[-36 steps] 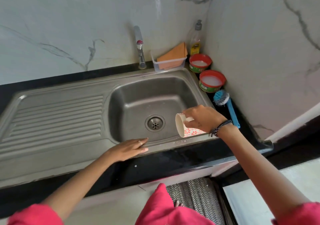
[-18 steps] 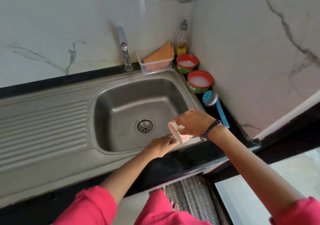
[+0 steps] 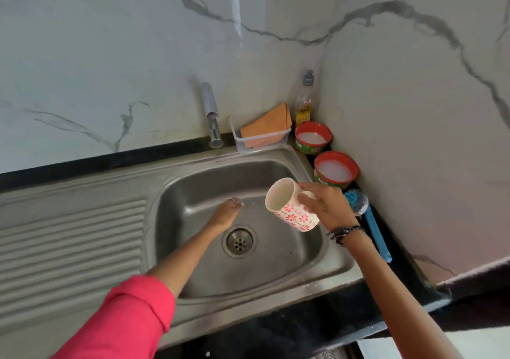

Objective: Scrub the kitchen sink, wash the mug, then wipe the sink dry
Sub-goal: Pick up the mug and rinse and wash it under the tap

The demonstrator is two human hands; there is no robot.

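Note:
A white mug [image 3: 289,206] with red flower prints hangs tilted over the right side of the steel sink [image 3: 278,173], its mouth turned to the left. My right hand [image 3: 325,206] grips it by the handle side. My left hand [image 3: 226,215] reaches into the basin above the drain [image 3: 239,242] with fingers stretched forward, holding nothing. The tap [image 3: 211,114] stands at the back of the sink and no water shows from it.
A clear tray with an orange cloth [image 3: 266,125] sits behind the basin. A soap bottle [image 3: 304,97], two red tubs of white paste [image 3: 313,137] [image 3: 335,170] and a blue brush [image 3: 368,222] line the right counter. A ribbed drainboard [image 3: 69,242] lies left.
My right hand lifted the mug from the sink's front rim up over the basin. My left hand left the rim and mug and moved forward into the basin. The view moved closer.

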